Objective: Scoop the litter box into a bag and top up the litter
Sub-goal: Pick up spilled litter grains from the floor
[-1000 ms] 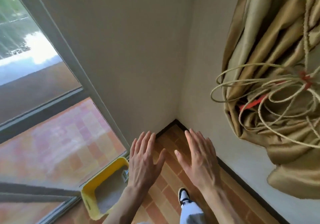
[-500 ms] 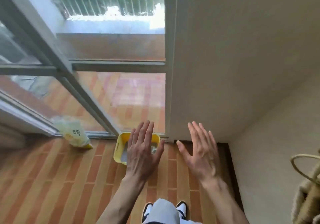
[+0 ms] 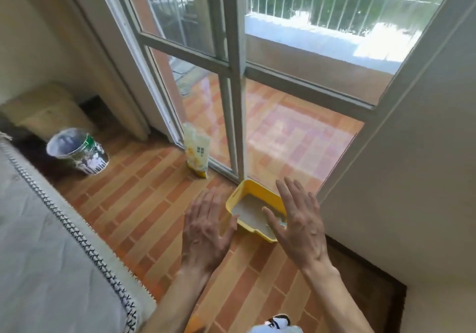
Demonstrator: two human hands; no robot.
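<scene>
Looking down from the head camera, I see both hands held out in front of me, palms down, fingers spread and released, holding nothing. My left hand [image 3: 204, 232] hovers over the brick-patterned floor [image 3: 144, 203], and my right hand [image 3: 300, 225] hangs in front of the near right part of the yellow litter box [image 3: 247, 193], hiding some of it. That litter box sits on the floor against the bottom rail of the glass door [image 3: 231, 100], beside the corner where the white wall [image 3: 412, 178] begins; pale grey litter [image 3: 248, 210] lies inside it, and something small shows by my right thumb, too blurred to tell. A pale yellow bag [image 3: 197, 153] with printed characters stands upright on the floor to the left of the litter box, close to the door track and apart from the box. Farther left, a round bucket [image 3: 77, 151] with a green-and-white print stands near a dark patch of floor. A grey mattress edge [image 3: 51, 242] with zigzag trim fills the lower left. A shoe tip [image 3: 279, 319] shows at the bottom edge
</scene>
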